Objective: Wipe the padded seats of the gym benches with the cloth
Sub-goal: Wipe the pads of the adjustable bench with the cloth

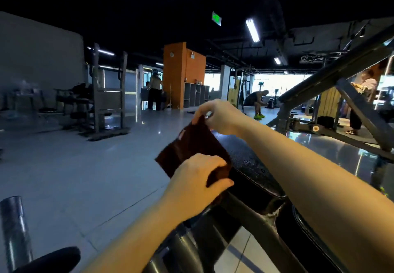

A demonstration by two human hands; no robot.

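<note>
A dark reddish-brown cloth (189,145) is held stretched in the air between both hands, over the left edge of a black padded bench seat (249,162). My right hand (219,116) pinches the cloth's far top corner. My left hand (198,179) grips its near lower edge with fingers curled round it. The bench pad runs away from me to the right of the cloth; its grey metal frame (251,226) shows below it.
A grey tiled floor (74,177) spreads to the left. A slanted dark machine frame (345,76) stands at the right, a rack (108,93) at the left, an orange pillar (183,74) behind. Several people are in the background. A dark tube (15,230) rises at the lower left.
</note>
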